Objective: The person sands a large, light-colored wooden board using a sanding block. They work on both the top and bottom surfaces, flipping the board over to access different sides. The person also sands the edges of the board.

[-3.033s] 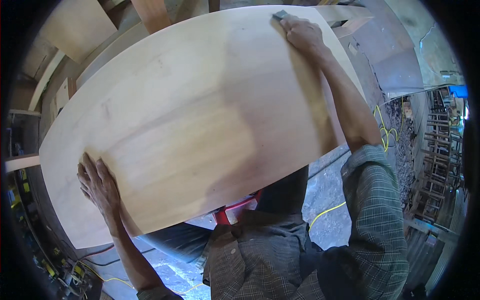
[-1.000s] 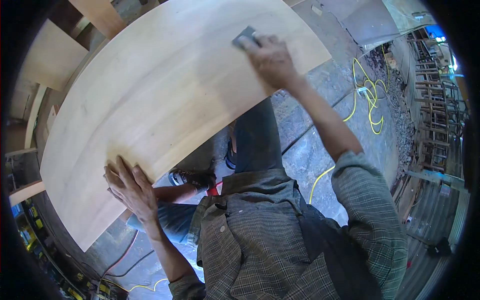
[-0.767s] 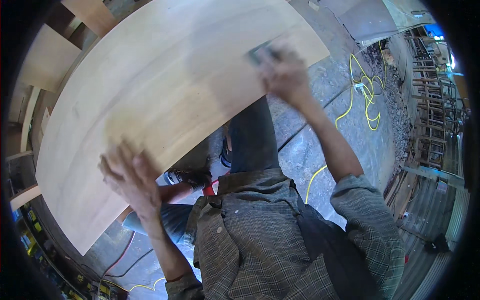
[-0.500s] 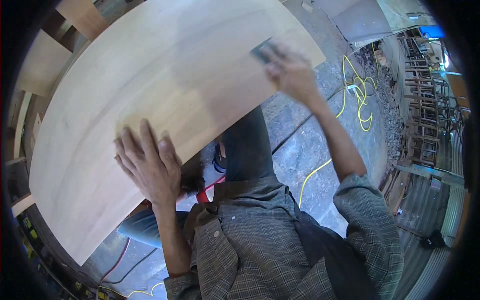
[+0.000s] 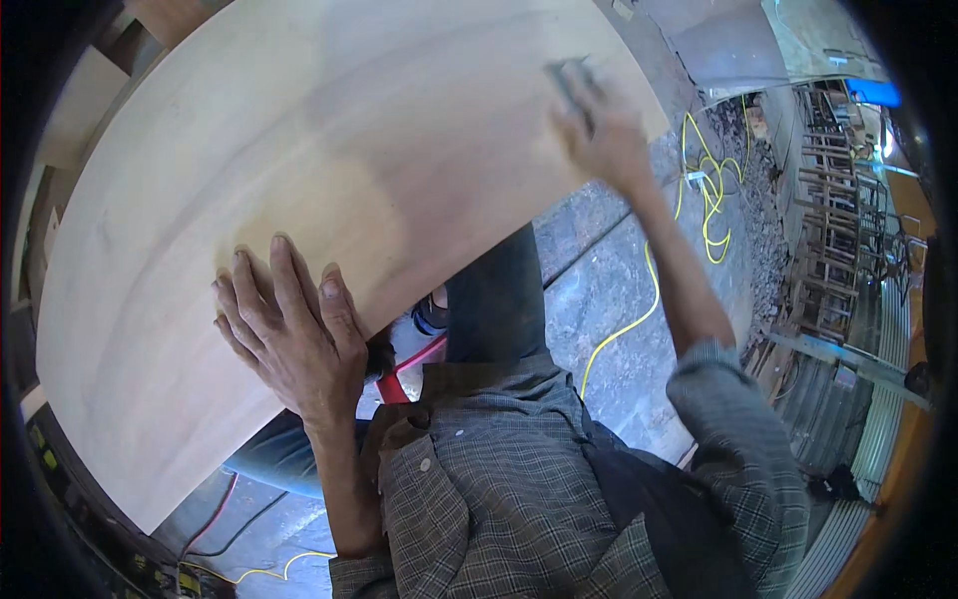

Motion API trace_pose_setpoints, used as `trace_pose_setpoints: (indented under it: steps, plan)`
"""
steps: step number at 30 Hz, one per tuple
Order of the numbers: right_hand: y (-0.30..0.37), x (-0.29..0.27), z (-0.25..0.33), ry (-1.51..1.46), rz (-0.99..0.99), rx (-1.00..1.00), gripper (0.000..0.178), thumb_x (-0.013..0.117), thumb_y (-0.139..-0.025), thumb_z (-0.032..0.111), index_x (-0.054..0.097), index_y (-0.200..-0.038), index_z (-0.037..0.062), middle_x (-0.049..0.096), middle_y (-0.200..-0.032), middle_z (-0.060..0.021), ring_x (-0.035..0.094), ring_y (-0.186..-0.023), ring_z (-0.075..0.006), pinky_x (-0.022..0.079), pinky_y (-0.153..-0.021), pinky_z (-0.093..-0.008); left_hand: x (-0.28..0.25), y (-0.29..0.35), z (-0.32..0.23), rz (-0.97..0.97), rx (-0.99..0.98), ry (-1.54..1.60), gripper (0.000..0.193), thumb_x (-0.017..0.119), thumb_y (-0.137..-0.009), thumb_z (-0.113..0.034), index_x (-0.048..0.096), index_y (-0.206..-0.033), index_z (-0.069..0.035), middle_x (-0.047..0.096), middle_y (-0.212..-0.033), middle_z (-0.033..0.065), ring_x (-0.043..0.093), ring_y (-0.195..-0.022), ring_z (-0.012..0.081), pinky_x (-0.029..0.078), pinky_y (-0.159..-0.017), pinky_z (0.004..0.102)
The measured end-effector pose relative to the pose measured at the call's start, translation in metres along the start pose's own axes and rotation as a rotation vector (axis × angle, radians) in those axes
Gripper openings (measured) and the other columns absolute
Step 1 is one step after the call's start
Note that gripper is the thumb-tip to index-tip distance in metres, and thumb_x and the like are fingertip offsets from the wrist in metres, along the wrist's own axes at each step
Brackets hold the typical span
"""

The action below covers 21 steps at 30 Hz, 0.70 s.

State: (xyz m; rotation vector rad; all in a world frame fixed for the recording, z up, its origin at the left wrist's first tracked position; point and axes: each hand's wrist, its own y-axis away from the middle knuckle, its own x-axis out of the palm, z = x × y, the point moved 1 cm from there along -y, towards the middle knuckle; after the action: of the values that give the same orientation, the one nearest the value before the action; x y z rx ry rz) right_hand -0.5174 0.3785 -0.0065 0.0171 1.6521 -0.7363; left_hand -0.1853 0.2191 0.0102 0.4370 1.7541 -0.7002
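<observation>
A large pale wooden panel [image 5: 399, 130] with smooth grain and a slanting near edge spreads in front of me. My left hand [image 5: 299, 344] lies flat on it near that edge, fingers spread, holding nothing. Toward the panel's right end, my right hand [image 5: 611, 145] is blurred by motion. Its fingers press a small dark green piece, which looks like folded sandpaper [image 5: 565, 84], against the surface. The blur hides the exact shape of the piece.
A yellow cord [image 5: 621, 339] runs over the grey concrete floor [image 5: 609, 280] and coils at the right. Stacked wooden frames [image 5: 828, 220] stand far right. A red bar [image 5: 392, 387] shows below the panel, and wood boards [image 5: 85, 105] are at the upper left.
My right hand has moved right and slightly down along the panel with the sandpaper. My left hand stays flat near the near edge. The view has shifted slightly.
</observation>
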Motion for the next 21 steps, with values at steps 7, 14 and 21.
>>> trace_pose_setpoints:
  steps: [7, 14, 21]
  plan:
    - [-0.006, -0.007, -0.021, 0.068, 0.102, 0.114, 0.050, 0.051, -0.088, 0.048, 0.052, -0.129, 0.0190, 0.054, -0.128, -0.0156, 0.054, -0.115, -0.0348, 0.042, -0.095, -0.0460, 0.001, 0.003, 0.002, -0.009, 0.001, 0.019, 0.047, 0.046, -0.093, -0.040, 0.047, -0.135, -0.019, 0.036, -0.143, 0.0129, 0.028, -0.135, 0.0353, 0.019, -0.111, 0.0514]
    - [-0.005, -0.011, -0.031, 0.055, 0.147, 0.085, 0.054, 0.048, -0.088, 0.052, 0.051, -0.131, 0.0190, 0.050, -0.131, -0.0182, 0.050, -0.118, -0.0343, 0.040, -0.097, -0.0456, 0.003, 0.000, 0.000, -0.012, -0.010, 0.022, 0.050, 0.047, -0.092, -0.045, 0.047, -0.135, -0.020, 0.035, -0.143, 0.0132, 0.027, -0.135, 0.0357, 0.018, -0.111, 0.0530]
    - [0.017, -0.030, 0.017, 0.113, 0.284, -0.245, 0.064, 0.051, -0.085, 0.058, 0.049, -0.132, 0.0149, 0.044, -0.139, -0.0121, 0.042, -0.127, -0.0341, 0.032, -0.103, -0.0472, 0.002, -0.001, 0.002, -0.028, -0.021, 0.009, 0.048, 0.049, -0.091, -0.041, 0.048, -0.135, -0.020, 0.036, -0.143, 0.0127, 0.029, -0.135, 0.0338, 0.019, -0.111, 0.0502]
